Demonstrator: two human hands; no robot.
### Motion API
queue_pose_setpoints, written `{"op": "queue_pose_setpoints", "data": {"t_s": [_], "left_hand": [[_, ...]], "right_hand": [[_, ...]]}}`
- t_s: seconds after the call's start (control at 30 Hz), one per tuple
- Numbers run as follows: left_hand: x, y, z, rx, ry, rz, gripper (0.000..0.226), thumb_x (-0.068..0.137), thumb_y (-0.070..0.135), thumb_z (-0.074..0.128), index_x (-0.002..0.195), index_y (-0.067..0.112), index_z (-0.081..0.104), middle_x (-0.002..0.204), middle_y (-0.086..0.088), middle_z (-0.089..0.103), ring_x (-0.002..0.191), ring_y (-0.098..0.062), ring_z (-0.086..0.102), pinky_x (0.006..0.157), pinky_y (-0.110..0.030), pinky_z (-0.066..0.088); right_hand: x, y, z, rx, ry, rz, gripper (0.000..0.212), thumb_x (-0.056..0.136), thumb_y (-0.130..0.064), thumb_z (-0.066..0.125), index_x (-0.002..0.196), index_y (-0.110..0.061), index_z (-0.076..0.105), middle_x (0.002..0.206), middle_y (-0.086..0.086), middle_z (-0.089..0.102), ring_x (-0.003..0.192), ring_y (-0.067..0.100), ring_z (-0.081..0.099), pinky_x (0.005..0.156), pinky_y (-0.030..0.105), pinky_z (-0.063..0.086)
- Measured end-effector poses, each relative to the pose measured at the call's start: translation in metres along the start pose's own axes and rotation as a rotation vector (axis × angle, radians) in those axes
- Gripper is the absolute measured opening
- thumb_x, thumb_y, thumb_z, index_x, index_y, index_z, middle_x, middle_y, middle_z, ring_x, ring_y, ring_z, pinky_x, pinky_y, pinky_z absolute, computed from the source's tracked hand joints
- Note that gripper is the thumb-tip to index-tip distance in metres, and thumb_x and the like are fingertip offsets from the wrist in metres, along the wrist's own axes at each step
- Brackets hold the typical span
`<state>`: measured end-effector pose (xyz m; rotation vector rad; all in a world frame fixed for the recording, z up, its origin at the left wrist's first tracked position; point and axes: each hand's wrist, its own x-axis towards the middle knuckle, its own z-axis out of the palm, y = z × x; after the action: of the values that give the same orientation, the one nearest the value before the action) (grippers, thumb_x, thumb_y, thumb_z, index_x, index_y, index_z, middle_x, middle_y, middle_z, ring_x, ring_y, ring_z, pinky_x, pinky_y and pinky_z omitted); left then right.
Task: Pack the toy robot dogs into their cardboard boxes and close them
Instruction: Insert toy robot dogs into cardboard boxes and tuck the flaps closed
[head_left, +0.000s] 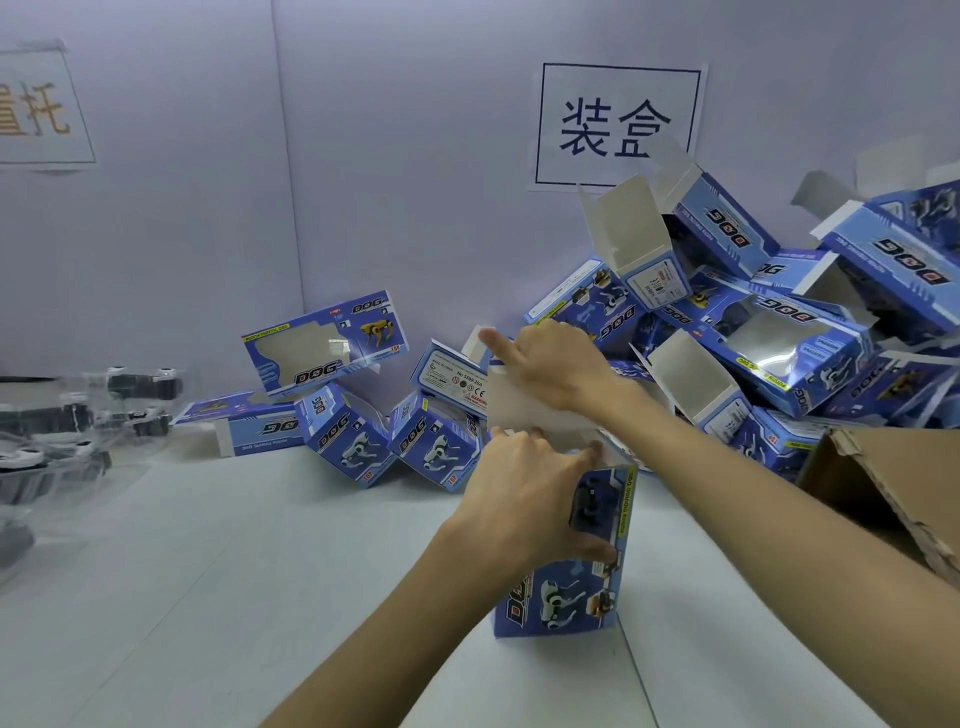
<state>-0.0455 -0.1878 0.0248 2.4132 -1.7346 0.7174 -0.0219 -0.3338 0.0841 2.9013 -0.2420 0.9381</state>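
— What is hidden or hard to read?

— The left grip (524, 499) covers most of the front of the box (561, 603), so only its lower printed part and one yellow-edged side show. Through the window just beside that grip's thumb there is something dark, the toy dog (589, 501), but its shape is unclear. Far to the left of both grips, the clear trays (67, 421) are blurred and cut off by the edge.

— And the grips themselves?

— The left one is wrapped round the box, which stands on end on the pale, smooth worktop (234, 571). The right grip (558, 366) lies on the raised top flap (524, 410), forefinger straight. Whether it pinches the flap or only presses it, I cannot tell.

— Materials?

— Glossy blue printed card outside, plain matt white inside the flap. Behind and right of the right grip is a loose pile of boxes (789, 343), many of them with open ends. Under the right forearm sits a brown corrugated carton (883, 483) with a ragged torn edge.
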Motion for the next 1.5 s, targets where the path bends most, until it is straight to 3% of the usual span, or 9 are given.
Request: {"op": "queue_pose_setpoints", "data": {"t_s": [0.13,0.27,0.4,0.57,0.83,1.0,1.2,1.3,1.5], "left_hand": [[-0.002,-0.001,0.002,-0.016,-0.013,-0.012,0.093,0.068,0.082,0.062,0.143,0.033,0.038,0.118,-0.011,0.062,0.098,-0.030,0.056,0.082,-0.038,0.042],[-0.002,-0.003,0.005,-0.024,-0.023,-0.006,0.092,0.068,0.082,0.061,0.142,0.035,0.034,0.127,-0.012,0.058,0.103,-0.032,0.056,0.083,-0.038,0.044],[-0.002,-0.006,0.007,-0.020,0.012,0.024,0.091,0.070,0.082,0.060,0.143,0.037,0.033,0.127,-0.012,0.058,0.102,-0.033,0.056,0.076,-0.035,0.041],[-0.006,-0.013,0.010,-0.028,0.040,0.058,0.079,0.082,0.068,0.061,0.146,0.037,0.026,0.140,-0.012,0.052,0.114,-0.037,0.054,0.085,-0.042,0.051],[-0.013,-0.021,0.012,-0.031,0.144,0.141,0.072,0.087,0.055,0.061,0.148,0.037,0.028,0.138,-0.004,0.055,0.116,-0.029,0.056,0.082,-0.037,0.051],[-0.013,-0.019,0.015,-0.090,0.192,0.135,0.056,0.087,0.050,0.063,0.136,0.028,0.050,0.120,0.001,0.068,0.102,-0.023,0.065,0.078,-0.034,0.052],[-0.024,-0.025,0.029,-0.260,0.244,0.050,0.063,0.087,0.053,0.059,0.144,0.037,0.037,0.138,0.011,0.054,0.126,-0.018,0.044,0.092,-0.035,0.050],[-0.039,-0.024,0.036,-0.425,0.319,0.013,0.054,0.090,0.046,0.054,0.142,0.035,0.042,0.137,0.017,0.048,0.130,-0.008,0.037,0.102,-0.032,0.048],[-0.067,-0.003,0.060,-0.390,0.511,-0.162,0.058,0.085,0.038,0.059,0.141,0.038,0.046,0.153,-0.003,0.034,0.146,-0.021,0.026,0.110,-0.031,0.026]], "right_hand": [[0.012,0.019,-0.046,0.386,-0.521,0.168,0.053,0.102,-0.059,0.027,0.083,-0.031,0.067,0.088,-0.010,0.065,0.083,0.004,0.059,0.080,0.029,0.043],[0.003,0.038,-0.068,0.399,-0.562,0.214,0.055,0.102,-0.058,0.030,0.123,-0.025,0.069,0.124,-0.002,0.068,0.113,0.019,0.061,0.104,0.043,0.044],[-0.006,0.042,-0.062,0.445,-0.553,0.217,0.051,0.100,-0.057,0.038,0.127,-0.024,0.066,0.126,-0.002,0.067,0.116,0.017,0.060,0.103,0.039,0.045],[-0.015,0.042,-0.066,0.544,-0.633,0.212,0.041,0.096,-0.055,0.051,0.107,-0.022,0.074,0.089,0.000,0.072,0.080,0.012,0.071,0.065,0.029,0.057],[-0.070,0.026,-0.046,0.706,-0.638,0.095,0.037,0.092,-0.057,0.047,0.127,-0.054,0.059,0.113,-0.037,0.063,0.104,-0.016,0.057,0.079,0.003,0.044],[-0.097,0.023,-0.024,0.799,-0.579,0.061,0.048,0.095,-0.051,0.046,0.143,-0.046,0.046,0.138,-0.030,0.053,0.130,-0.009,0.045,0.110,0.022,0.041],[-0.097,0.024,-0.023,0.854,-0.506,0.061,0.042,0.094,-0.048,0.049,0.136,-0.047,0.053,0.130,-0.032,0.058,0.126,-0.008,0.050,0.093,0.014,0.048],[-0.098,0.025,-0.022,0.841,-0.503,0.049,0.042,0.096,-0.048,0.048,0.138,-0.047,0.052,0.135,-0.027,0.057,0.129,-0.007,0.048,0.099,0.016,0.046],[-0.102,0.021,-0.023,0.832,-0.464,0.027,0.039,0.097,-0.045,0.050,0.136,-0.050,0.054,0.135,-0.023,0.059,0.127,-0.001,0.052,0.100,0.025,0.047]]}}
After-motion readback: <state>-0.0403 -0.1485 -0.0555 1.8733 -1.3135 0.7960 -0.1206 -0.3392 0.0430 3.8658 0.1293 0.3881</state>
